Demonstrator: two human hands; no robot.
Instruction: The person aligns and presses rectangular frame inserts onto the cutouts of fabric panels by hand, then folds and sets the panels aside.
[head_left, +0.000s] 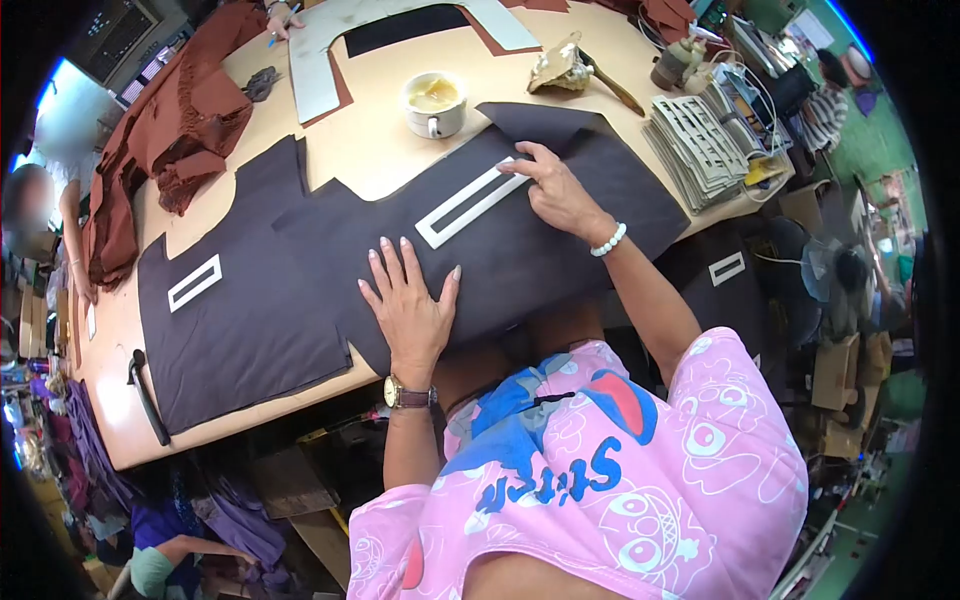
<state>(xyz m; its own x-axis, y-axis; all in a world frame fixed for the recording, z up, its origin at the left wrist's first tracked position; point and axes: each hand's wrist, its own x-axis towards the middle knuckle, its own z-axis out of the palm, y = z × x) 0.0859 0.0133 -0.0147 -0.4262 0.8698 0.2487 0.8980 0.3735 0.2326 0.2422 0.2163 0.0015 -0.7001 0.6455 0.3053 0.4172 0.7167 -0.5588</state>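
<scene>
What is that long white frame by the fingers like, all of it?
The long white frame is a thin, narrow rectangle with straight sides and square corners. A long slot runs down its middle, and dark cloth shows through. It looks like stiff paper or fabric, but I can't tell which. It lies flat and slanted on the cloth. Fingers of the right hand touch its far end, partly covering it. The left hand is nearby, not touching it.

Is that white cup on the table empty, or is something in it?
Not empty: the white cup is upright on the table, with a pale yellowish substance inside. How full, I cannot tell.
</scene>
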